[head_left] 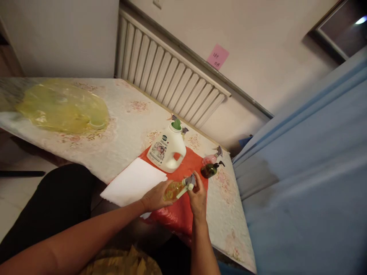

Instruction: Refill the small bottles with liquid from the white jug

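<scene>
At lower centre of the frame, over the red mat (179, 215), the small yellow bottle (172, 190) is held in the grip of the left hand (155, 197); its pump head (189, 181) is pinched by the right hand (198, 198).

- White jug (168, 151) is blocking frame centre, just above the left hand (156, 196).
- 2 pump bottles (209, 170) are crowding right of centre.
- Bare tablecloth (129, 114) is lying open toward upper left.
</scene>
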Tool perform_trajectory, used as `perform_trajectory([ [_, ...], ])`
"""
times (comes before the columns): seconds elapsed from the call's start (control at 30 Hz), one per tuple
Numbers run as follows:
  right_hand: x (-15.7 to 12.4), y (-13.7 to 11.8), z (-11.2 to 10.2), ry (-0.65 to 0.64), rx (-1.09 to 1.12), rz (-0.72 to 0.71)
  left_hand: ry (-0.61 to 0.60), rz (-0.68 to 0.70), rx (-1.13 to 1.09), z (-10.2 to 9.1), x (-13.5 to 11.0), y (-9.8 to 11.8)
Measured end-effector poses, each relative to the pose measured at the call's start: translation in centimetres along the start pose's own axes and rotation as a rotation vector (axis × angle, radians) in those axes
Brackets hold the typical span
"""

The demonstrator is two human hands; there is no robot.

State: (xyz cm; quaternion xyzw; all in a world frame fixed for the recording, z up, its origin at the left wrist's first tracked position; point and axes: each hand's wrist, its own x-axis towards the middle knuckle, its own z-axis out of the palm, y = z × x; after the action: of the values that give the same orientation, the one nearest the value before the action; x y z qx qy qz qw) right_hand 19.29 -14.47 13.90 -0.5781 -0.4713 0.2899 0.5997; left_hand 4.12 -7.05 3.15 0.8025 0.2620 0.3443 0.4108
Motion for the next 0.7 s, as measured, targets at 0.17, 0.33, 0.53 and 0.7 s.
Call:
perform_trajectory([
  [0.17,-0.2,0.2,0.0,-0.037,-0.079,-0.034,-0.015,-0.009,0.032,0.4,-0.1,-0.9],
  [0.33,-0.4,-0.5,0.3,-0.052,-0.134,-0.07,-0.012,0.006,0.039,0.5,-0.1,-1.1],
  [0.53,-0.4,-1.0,0.5,-0.068,-0.225,-0.1,-0.032,0.017,0.058,0.4,0.0,-0.9],
  [0.7,-0.2,-0.3,0.0,-0.092,-0.291,-0.143,-0.019,0.018,0.044,0.2,0.0,-0.6],
])
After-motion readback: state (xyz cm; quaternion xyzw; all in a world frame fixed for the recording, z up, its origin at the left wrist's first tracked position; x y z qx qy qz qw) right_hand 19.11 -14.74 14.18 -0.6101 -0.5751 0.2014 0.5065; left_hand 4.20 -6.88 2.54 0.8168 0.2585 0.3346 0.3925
